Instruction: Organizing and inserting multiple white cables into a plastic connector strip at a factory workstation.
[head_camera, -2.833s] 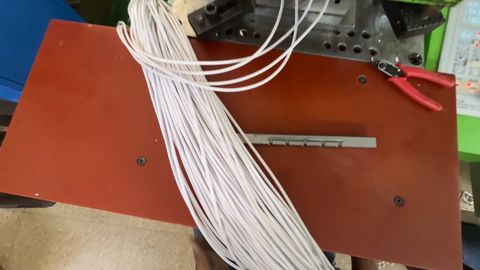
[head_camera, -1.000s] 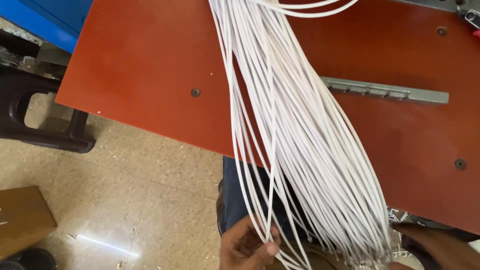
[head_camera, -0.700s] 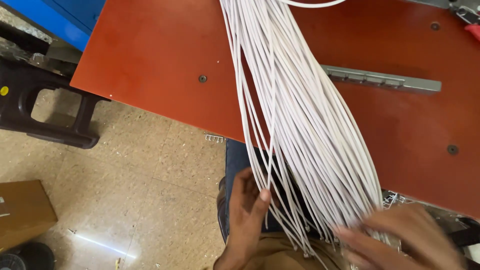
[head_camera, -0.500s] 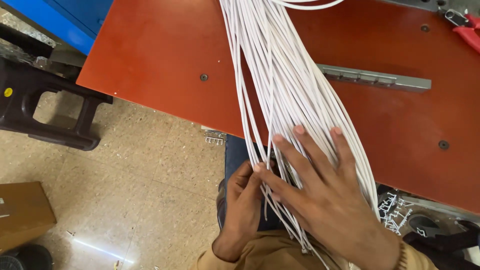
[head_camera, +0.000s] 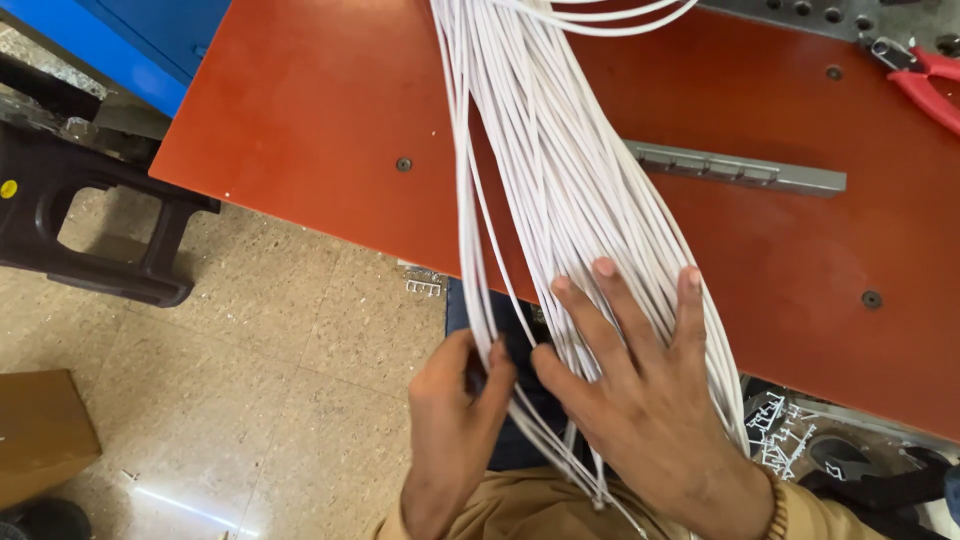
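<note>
- My right hand (head_camera: 650, 400) lies flat, fingers spread wide, on the bundle of white wires (head_camera: 560, 190), gripping nothing.
- My left hand (head_camera: 455, 410) pinches a few strands at the bundle's near edge.
- The wires run down across the red-brown worktable (head_camera: 300, 100) and off its front edge.
- A grey metal strip (head_camera: 740, 170) lies just beside them; red pliers (head_camera: 925, 85) sit at the far right.

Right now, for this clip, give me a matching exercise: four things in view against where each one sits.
Things:
1. right hand
2. left hand
3. red-handled pliers
4. grey metal bar

Places:
A. top right corner of the table
B. spread flat on the white wire bundle
C. flat on the red table, right of the bundle
D. pinching strands at the bundle's left edge

Pairs: 1-B, 2-D, 3-A, 4-C
</note>
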